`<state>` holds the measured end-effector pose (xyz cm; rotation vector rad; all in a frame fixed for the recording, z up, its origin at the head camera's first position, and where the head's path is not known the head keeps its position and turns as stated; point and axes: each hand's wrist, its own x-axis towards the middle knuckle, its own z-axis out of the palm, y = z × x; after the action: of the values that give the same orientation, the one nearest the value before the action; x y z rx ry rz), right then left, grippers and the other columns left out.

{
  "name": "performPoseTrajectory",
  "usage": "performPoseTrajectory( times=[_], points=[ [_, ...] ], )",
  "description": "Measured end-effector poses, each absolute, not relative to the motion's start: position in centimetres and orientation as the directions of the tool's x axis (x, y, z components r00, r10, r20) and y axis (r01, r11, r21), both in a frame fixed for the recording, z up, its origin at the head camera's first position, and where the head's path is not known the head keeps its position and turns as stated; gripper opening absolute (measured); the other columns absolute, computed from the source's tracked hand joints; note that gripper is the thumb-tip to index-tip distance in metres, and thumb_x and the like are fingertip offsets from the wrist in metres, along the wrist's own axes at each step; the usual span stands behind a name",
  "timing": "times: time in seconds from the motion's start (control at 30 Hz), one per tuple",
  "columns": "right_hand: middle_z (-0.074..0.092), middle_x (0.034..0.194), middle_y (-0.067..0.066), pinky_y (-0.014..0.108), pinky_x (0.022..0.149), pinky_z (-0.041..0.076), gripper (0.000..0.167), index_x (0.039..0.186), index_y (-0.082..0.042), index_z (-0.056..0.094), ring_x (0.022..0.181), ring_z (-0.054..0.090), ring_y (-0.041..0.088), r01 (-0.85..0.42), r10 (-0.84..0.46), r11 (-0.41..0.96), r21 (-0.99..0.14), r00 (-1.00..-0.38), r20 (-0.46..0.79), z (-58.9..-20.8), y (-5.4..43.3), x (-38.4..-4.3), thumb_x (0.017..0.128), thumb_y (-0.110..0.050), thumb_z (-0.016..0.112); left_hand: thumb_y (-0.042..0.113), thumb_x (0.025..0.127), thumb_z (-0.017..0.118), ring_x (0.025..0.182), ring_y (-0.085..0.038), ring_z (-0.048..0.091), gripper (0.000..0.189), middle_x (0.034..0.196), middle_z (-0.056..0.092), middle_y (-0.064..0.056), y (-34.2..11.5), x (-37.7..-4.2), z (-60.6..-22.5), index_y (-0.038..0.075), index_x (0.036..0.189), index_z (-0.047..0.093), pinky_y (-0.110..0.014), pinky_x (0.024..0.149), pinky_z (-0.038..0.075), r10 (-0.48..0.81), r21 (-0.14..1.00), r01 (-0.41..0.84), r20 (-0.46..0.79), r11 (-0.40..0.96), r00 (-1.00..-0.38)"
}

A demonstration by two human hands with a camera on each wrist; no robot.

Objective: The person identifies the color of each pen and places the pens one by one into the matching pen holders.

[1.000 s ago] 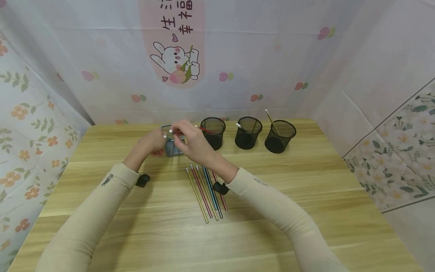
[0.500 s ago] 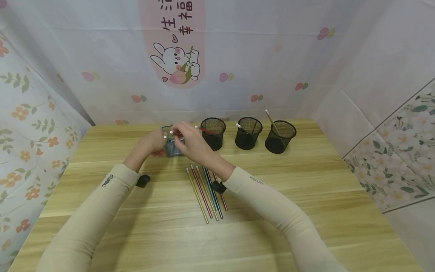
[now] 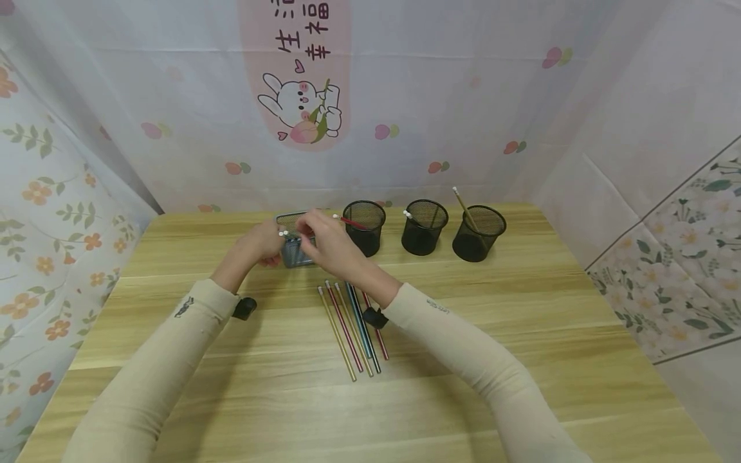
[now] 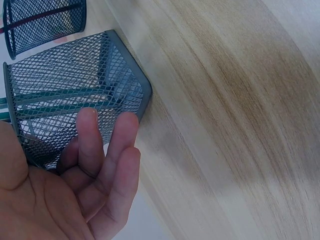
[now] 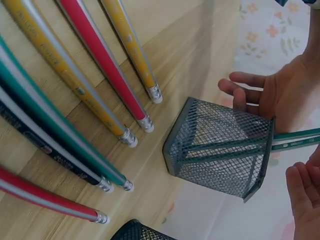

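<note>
A blue-grey square mesh pencil holder (image 3: 297, 254) stands at the table's back left. Two green pencils (image 5: 295, 140) lean inside it, white erasers up and side by side. My left hand (image 3: 262, 241) holds the holder by its near corner, thumb at the rim and a finger bent against the mesh. The other left fingers (image 4: 131, 127) lie loosely along its side. My right hand (image 3: 330, 243) hovers beside the rim, its fingertips apart from the two erasers; in the right wrist view that hand (image 5: 307, 195) is partly cut off.
Three round black mesh cups stand in a row to the right: one (image 3: 363, 241) with a red pencil, one (image 3: 420, 241) with white-tipped pencils, one (image 3: 471, 247) with a yellow pencil. Several pencils (image 3: 350, 328) in yellow, red, green and black lie on the table, partly under my right wrist.
The second white eraser has dropped down and left, away from my right fingertips, to rest beside the first one. My right hand has shifted slightly; my left hand has stayed put.
</note>
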<state>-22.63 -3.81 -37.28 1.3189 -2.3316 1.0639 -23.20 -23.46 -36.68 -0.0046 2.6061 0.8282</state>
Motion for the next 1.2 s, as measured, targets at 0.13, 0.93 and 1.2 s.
performPoseTrajectory(
  times=[0.13, 0.93, 1.2],
  points=[
    [0.061, 0.102, 0.010, 0.021, 0.081, 0.050, 0.010, 0.105, 0.003, 0.062, 0.092, 0.062, 0.018, -0.822, -0.626, 0.287, -0.492, -0.550, 0.553, -37.3, -3.3, -22.8, 0.096, 0.006, 0.061, 0.023, 0.112, 0.020, 0.074, -0.034, 0.069, 0.052, 0.077, 0.067, -0.018, -23.4, -23.1, -36.6, -0.012, 0.115, 0.059, -0.044, 0.069, 0.058, 0.117, 0.555, -0.120, -0.372, 0.823, -0.921],
    [0.062, 0.098, 0.012, 0.018, 0.080, 0.052, 0.008, 0.101, 0.005, 0.063, 0.088, 0.065, 0.021, -0.860, -0.594, 0.189, -0.473, -0.484, 0.642, -37.2, 0.1, -21.8, 0.093, 0.009, 0.063, 0.021, 0.112, 0.021, 0.072, -0.034, 0.070, 0.052, 0.073, 0.065, -0.016, -23.1, -23.0, -36.6, -0.014, 0.119, 0.060, -0.045, 0.068, 0.058, 0.094, 0.553, -0.129, -0.357, 0.823, -0.929],
    [0.063, 0.098, 0.011, 0.019, 0.078, 0.052, 0.010, 0.100, 0.001, 0.063, 0.086, 0.066, 0.020, -0.865, -0.604, 0.193, -0.463, -0.476, 0.639, -37.6, 1.6, -21.5, 0.092, 0.008, 0.064, 0.017, 0.112, 0.023, 0.069, -0.032, 0.069, 0.048, 0.073, 0.066, -0.017, -23.1, -23.1, -36.7, -0.015, 0.128, 0.055, -0.043, 0.066, 0.058, 0.114, 0.553, -0.111, -0.356, 0.826, -0.927]
  ],
)
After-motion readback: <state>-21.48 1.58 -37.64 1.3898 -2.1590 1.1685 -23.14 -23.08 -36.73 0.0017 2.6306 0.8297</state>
